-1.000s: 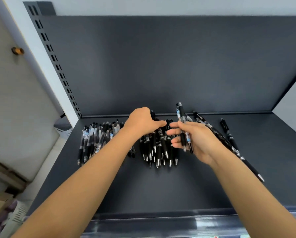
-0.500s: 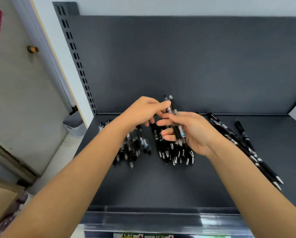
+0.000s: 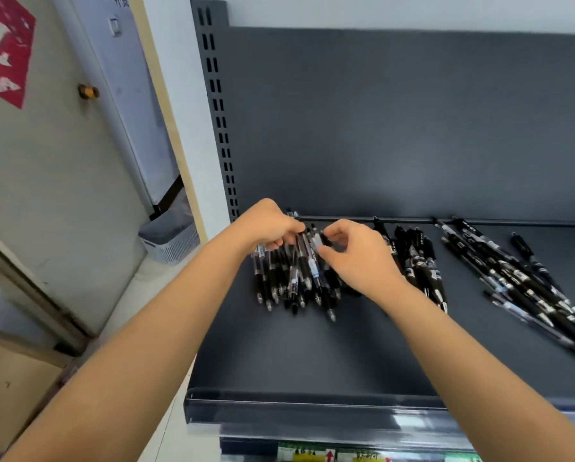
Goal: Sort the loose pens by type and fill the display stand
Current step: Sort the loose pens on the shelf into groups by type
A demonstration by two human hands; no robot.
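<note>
A dark grey shelf [image 3: 313, 358], with a slotted upright [image 3: 220, 111] at its left, carries black pens in a right row [image 3: 513, 278], a middle bunch [image 3: 419, 261] partly hidden by the right wrist, and a left pile [image 3: 279, 281]. The left hand [image 3: 266, 225] curls round the pile's top ends. The right hand [image 3: 356, 258] pinches a pen [image 3: 314, 253] there.

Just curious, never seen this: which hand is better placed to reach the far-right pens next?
Probably right. The right hand lies nearer the far-right pens; the left hand grips the left pile.

Head view, down onto shelf [image 3: 313, 361]
</note>
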